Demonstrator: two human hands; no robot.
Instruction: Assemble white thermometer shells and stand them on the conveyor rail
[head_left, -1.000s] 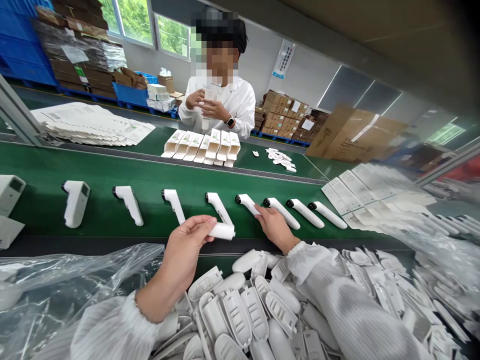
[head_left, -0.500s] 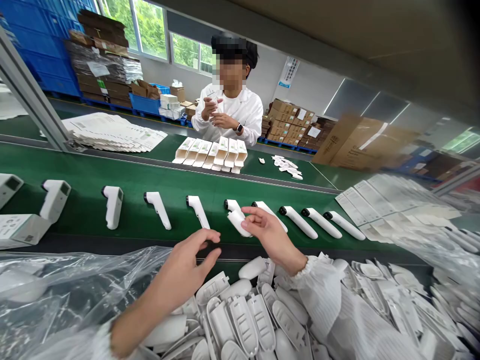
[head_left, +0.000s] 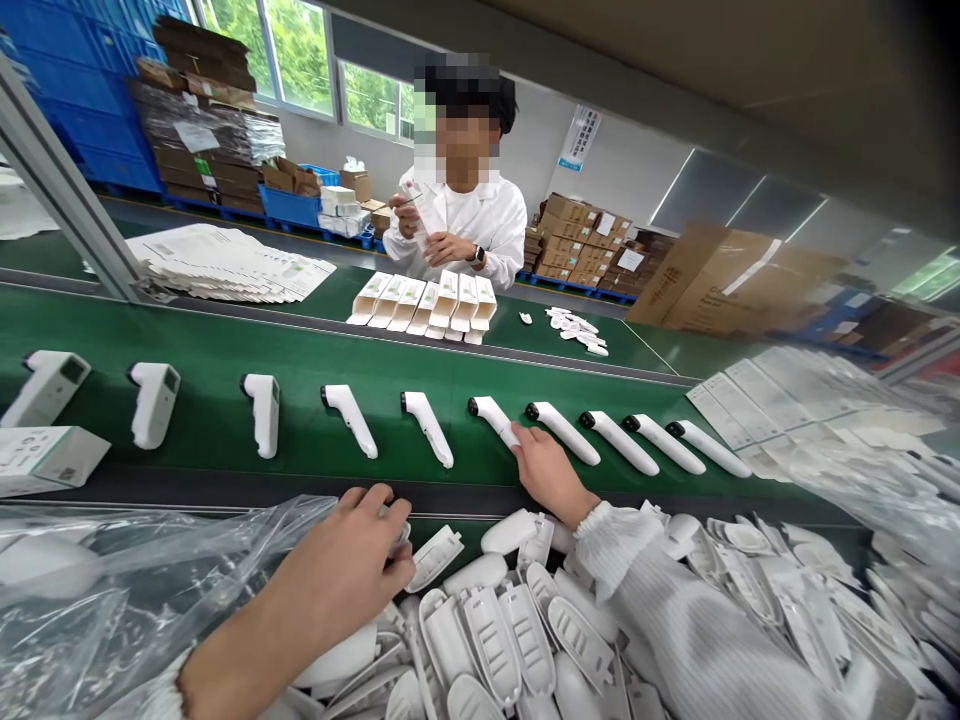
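A row of white forehead thermometers point(head_left: 424, 425) with black-ringed heads lies on the green conveyor belt point(head_left: 375, 360). My right hand point(head_left: 551, 470) is closed at the handle of one thermometer point(head_left: 491, 412), its fingertips pressing a white plastic cover point(head_left: 510, 436) against it; the palm side is hidden. Nearer to me, my left hand point(head_left: 352, 550) is curled at the left edge of a heap of loose white covers point(head_left: 487, 640). Something pale shows by its fingertips, too hidden to name.
A clear plastic bag point(head_left: 150, 590) lies at the near left, behind a white printed box point(head_left: 52, 460). Across the belt, a co-worker point(head_left: 457, 220) in white holds a pale item behind several open boxes point(head_left: 424, 305). Flat cartons point(head_left: 225, 262) lie left; a metal post point(head_left: 75, 170) slants there.
The thermometers have shifted right along the belt. My right hand has brought the cover down onto the handle. My left hand has drawn back left and curled its fingers.
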